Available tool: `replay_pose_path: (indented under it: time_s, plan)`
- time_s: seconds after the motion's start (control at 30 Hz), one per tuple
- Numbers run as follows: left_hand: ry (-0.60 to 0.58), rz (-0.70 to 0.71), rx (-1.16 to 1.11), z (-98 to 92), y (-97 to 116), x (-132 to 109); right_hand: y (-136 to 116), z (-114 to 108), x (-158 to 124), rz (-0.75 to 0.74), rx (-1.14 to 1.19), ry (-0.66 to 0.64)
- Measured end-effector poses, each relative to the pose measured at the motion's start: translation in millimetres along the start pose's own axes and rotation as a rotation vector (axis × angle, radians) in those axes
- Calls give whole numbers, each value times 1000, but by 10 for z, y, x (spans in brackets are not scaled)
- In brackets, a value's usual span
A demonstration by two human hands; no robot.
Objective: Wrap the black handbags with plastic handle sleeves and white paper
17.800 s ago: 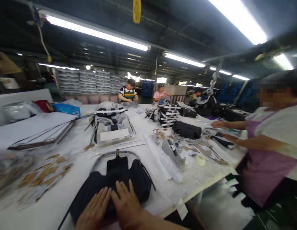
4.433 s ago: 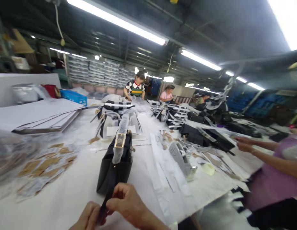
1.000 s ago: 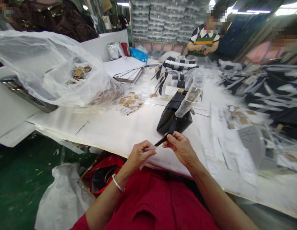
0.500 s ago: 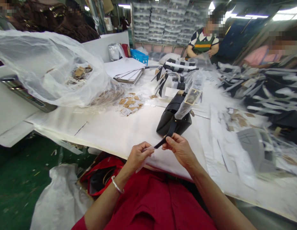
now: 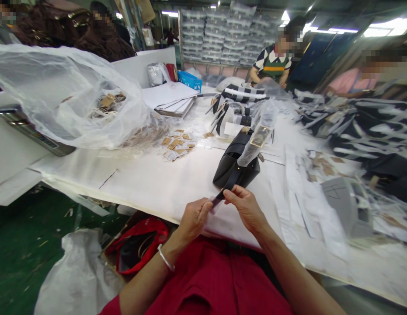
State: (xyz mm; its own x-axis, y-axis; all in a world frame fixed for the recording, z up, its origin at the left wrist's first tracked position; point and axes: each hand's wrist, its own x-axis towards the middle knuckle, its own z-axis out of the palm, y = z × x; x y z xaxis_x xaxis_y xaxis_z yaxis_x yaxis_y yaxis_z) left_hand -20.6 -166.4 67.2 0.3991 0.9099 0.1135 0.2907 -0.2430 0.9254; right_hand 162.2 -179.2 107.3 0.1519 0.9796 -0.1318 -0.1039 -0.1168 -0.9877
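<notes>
A black handbag (image 5: pixel 223 171) lies tilted on the white table just beyond my hands. Its black strap (image 5: pixel 234 177) runs down toward me, and clear plastic wrap (image 5: pixel 251 153) covers the strap's upper stretch. Pinched between the thumb and fingers of my right hand (image 5: pixel 247 209) is the bare part of that strap. My left hand (image 5: pixel 196 217) is closed around the strap's lower end, where thin see-through plastic shows at the fingertips. A gold-coloured metal piece (image 5: pixel 260 136) sits by the wrapped stretch.
Brown tags (image 5: pixel 177 143) lie loose beyond my left hand, near a big clear plastic bag (image 5: pixel 124 118) holding more. Wrapped black bags (image 5: pixel 236 116) stand farther back. A grey tape-dispenser-like object (image 5: pixel 349 208) is at right. Two co-workers are across the table.
My left hand has moved up toward my right hand along the strap, its fingers now more tightly closed. The view has shifted slightly; the handbag stays about where it was.
</notes>
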Motion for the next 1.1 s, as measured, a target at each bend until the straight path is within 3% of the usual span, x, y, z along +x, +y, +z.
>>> replay_pose_path:
  time_s: [0.17,0.47,0.63,0.8,0.9,1.1]
  plan:
    - [4,16,33,131,105,191,9,-44,30,26,-45,17]
    - [114,13,2,267,377,823,54,-307,41,109,103,152]
    - [187,17,-20,392,466,1036,-91,-257,136,104,103,113]
    - [235,-12,-82,373,551,1028,-201,-110,302,119,90,202]
    - [213,-77,-129,294,494,1052,-222,-32,422,154,40,254]
    - [-3,-200,-239,228,258,1227,-256,39,541,139,15,300]
